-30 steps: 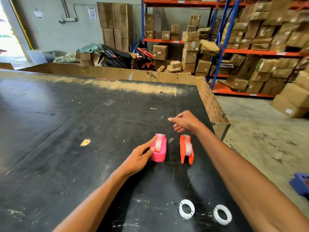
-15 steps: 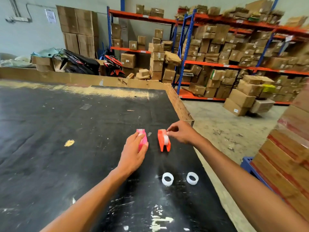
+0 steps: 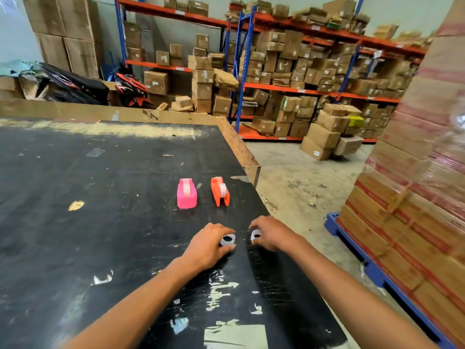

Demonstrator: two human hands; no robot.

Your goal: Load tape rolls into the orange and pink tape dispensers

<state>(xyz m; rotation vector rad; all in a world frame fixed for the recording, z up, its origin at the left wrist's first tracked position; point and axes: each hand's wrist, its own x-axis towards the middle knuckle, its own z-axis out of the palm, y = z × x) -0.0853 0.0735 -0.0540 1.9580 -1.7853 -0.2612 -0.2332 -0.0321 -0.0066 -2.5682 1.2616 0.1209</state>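
Observation:
A pink tape dispenser (image 3: 186, 193) and an orange tape dispenser (image 3: 220, 191) stand side by side on the black table (image 3: 88, 222), each with a roll of clear tape in it. Nearer to me lie two white rings. My left hand (image 3: 207, 245) grips the left white ring (image 3: 228, 240). My right hand (image 3: 273, 234) grips the right white ring (image 3: 256, 234). Both hands are on the table, well short of the dispensers.
The table's right edge (image 3: 251, 170) runs close past the orange dispenser. A wrapped pallet of boxes (image 3: 415, 197) on a blue base stands to the right. Racks of cardboard boxes (image 3: 289, 79) fill the back.
Both hands left the dispensers and drew back toward me. Each has closed on a white ring. The view has swung to the right.

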